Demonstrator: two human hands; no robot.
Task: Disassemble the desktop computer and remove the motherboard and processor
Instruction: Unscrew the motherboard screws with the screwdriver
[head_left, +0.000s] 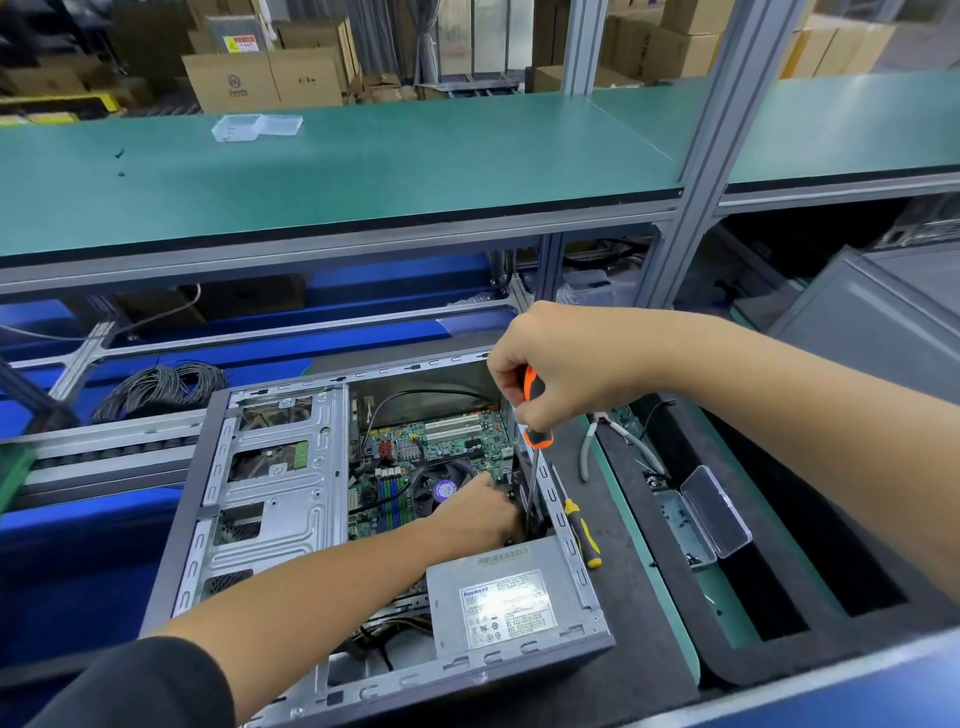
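Observation:
An open desktop case (270, 525) lies on its side on the bench. Inside it sit the green motherboard (447, 441), a black CPU cooler fan (441, 486) with a purple label, and a grey power supply (498, 597) at the near end. My right hand (561, 364) grips the orange-and-black handle of a screwdriver (535, 441); its shaft points down into the case beside the fan. My left hand (478, 512) reaches into the case next to the fan, and its fingertips are hidden near the screwdriver tip.
A yellow-handled screwdriver (584, 535) lies just right of the case. Pliers (608, 441) and an open clear screw box (696, 514) sit further right. A coil of grey cable (161, 387) lies behind the case. A green shelf (363, 166) overhangs, with a metal post (696, 208).

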